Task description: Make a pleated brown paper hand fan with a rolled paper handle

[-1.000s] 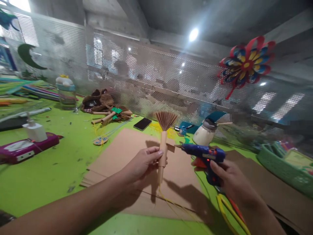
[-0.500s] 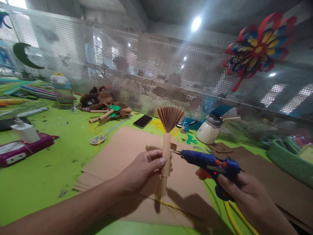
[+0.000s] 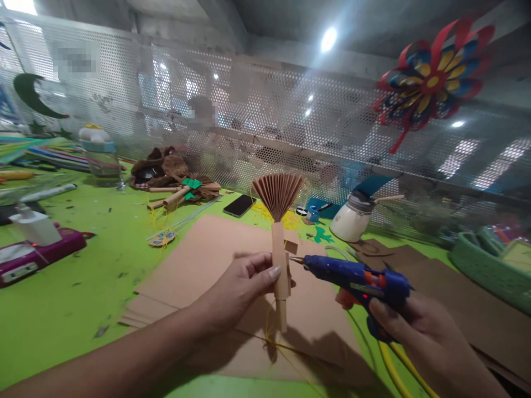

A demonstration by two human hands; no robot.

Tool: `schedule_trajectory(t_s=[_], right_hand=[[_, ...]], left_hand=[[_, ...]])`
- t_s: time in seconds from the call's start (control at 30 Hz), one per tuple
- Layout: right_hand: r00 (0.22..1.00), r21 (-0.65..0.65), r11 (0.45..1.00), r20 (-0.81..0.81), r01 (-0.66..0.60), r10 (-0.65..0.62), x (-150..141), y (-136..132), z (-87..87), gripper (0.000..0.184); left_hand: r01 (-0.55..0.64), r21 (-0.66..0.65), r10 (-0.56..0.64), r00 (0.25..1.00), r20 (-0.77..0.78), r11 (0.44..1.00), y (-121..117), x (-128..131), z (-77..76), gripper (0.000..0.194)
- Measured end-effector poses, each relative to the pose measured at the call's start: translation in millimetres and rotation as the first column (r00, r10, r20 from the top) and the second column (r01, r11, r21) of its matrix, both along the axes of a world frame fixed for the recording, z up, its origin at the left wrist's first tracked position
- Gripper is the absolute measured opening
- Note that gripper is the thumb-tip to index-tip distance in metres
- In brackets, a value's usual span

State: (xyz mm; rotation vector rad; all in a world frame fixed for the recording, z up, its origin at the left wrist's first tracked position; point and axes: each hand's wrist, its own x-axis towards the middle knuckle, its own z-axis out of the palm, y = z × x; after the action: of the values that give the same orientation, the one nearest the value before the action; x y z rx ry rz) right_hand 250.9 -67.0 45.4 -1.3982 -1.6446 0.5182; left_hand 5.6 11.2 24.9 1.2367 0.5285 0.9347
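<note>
Nozzle (image 3: 297, 260) of the glue gun (image 3: 357, 275) now sits closer to the paper tube (image 3: 279, 246) than one second earlier; contact cannot be confirmed. The right hand (image 3: 423, 329) grips the glue gun. The left hand (image 3: 244, 284) holds the paper tube nearly upright, above brown paper sheets (image 3: 211, 249) on the green desk (image 3: 97, 249). A pleated paper fan (image 3: 279, 193) projects from the paper tube's upper end. A phone (image 3: 239, 205) lies beyond the sheets.

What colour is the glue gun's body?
The glue gun has a dark blue body, seen best in the head view.
</note>
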Motion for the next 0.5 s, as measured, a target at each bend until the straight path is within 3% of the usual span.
schedule_trajectory(t_s=[0.2,0.5], right_hand=[[0.999,0.025,0.999,0.005,0.038,-0.038,-2.4,-1.2,1.6,0.034],[0.993,0.062,0.997,0.105,0.039,-0.045,-5.1,-1.6,4.3,0.037]], left_hand=[[0.018,-0.074,-0.017,1.000,0.016,0.997,0.9,-0.7,-4.1,0.022],[0.016,-0.077,-0.017,1.000,-0.016,0.997,3.7,-2.9,-4.9,0.030]])
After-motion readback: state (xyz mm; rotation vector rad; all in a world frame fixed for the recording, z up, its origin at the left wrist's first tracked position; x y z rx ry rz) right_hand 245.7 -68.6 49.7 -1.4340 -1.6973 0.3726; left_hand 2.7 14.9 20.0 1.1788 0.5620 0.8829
